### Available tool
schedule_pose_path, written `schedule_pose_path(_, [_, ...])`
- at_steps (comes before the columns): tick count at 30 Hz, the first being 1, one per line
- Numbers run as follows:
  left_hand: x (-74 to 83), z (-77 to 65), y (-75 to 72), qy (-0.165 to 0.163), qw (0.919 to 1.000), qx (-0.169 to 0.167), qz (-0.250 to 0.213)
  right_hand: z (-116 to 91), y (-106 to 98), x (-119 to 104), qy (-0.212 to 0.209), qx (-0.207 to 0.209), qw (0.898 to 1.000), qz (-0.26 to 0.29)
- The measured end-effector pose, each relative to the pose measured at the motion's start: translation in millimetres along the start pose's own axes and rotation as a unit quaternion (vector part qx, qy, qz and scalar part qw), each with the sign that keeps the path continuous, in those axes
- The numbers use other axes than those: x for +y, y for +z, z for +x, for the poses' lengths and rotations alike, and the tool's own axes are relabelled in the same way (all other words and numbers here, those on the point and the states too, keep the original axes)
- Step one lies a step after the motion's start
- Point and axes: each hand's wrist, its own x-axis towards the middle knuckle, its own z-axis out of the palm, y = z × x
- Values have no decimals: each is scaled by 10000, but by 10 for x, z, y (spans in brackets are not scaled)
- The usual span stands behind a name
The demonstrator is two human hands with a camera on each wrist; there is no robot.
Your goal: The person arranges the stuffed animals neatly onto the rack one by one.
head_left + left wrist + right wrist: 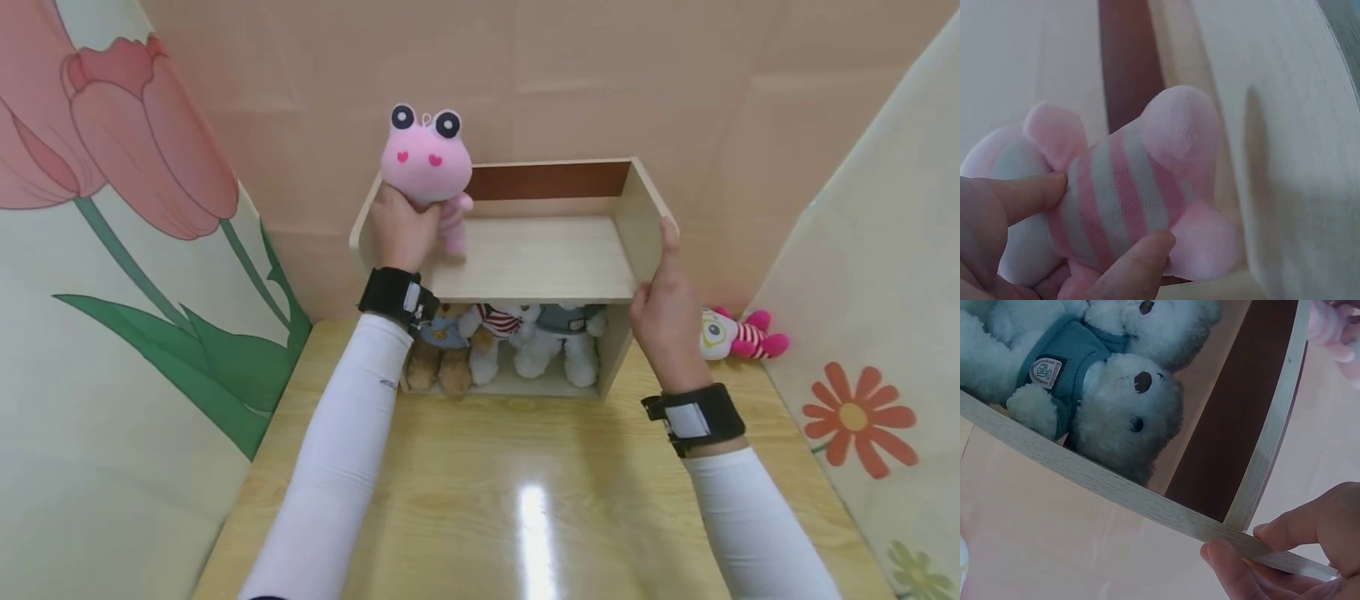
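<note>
A pink plush frog (427,162) with big round eyes and a striped body is gripped in my left hand (402,225), above the upper shelf of a small wooden shelf unit (555,258). In the left wrist view, thumb and fingers are around the frog's striped body (1119,194), its feet close to the wood. My right hand (670,321) holds the unit's right side panel (648,208). From the right wrist view, the thumb and fingers (1229,569) pinch that panel's edge from both sides.
In the lower compartment sit several plush bears, one in a blue-grey sweater (566,321) and one brown (438,362). A pink-and-white striped plush toy (742,335) lies on the wooden table (465,492) to the right. Printed panels with a tulip (142,150) and flowers stand at both sides.
</note>
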Motion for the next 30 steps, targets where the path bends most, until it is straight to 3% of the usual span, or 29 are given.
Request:
schedule_pose_path(4, [-74, 81, 99, -329, 9994, -39, -87, -12, 13, -14, 17, 20, 10000, 0])
schedule_pose_path(8, [-134, 113, 146, -735, 9971, -119, 134, -29, 20, -22, 74, -60, 9999, -41])
schedule_pose_path(13, [-122, 139, 191, -1041, 9942, -149, 240, -51, 2, -23, 102, -81, 9999, -89])
schedule_pose_path(19, [-98, 239, 220, -1092, 9927, -77, 496, -53, 30, -56, 96, 8, 9999, -33])
schedule_pose_path(24, [-181, 318, 254, -1131, 9911, -40, 706, -68, 76, -66, 19, 61, 10000, -70])
schedule_pose_path(30, [-254, 346, 279, -960, 9942, 109, 464, -91, 97, -34, -49, 9, 9999, -115])
